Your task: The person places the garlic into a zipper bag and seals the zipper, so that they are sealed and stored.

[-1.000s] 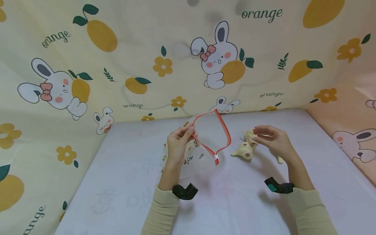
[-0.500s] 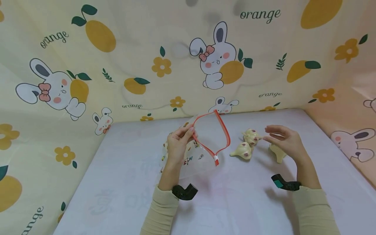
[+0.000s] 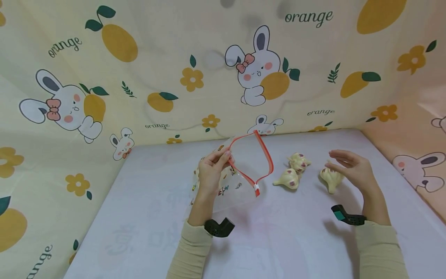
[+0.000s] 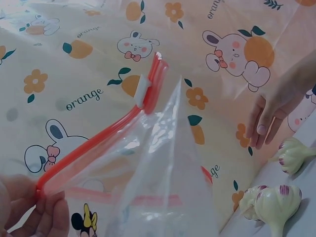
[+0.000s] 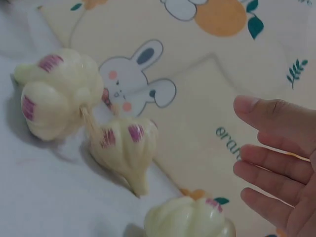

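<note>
Left hand (image 3: 210, 170) pinches thin bag (image 3: 237, 183); empty right hand (image 3: 356, 170), thumb parted, by garlic bulb (image 3: 330, 179).
The bulb looks light, firm and smooth; its round belly should grip best.

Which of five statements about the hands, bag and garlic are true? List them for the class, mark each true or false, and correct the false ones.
1. The left hand holds the bag. True.
2. The bag's zip is fully closed. False: the bag's mouth gapes open.
3. Three garlic bulbs lie on the table. True.
4. The right hand grips a bulb. False: the right hand holds nothing.
5. Two bulbs lie close together, with the third bulb apart to their right. True.
</note>
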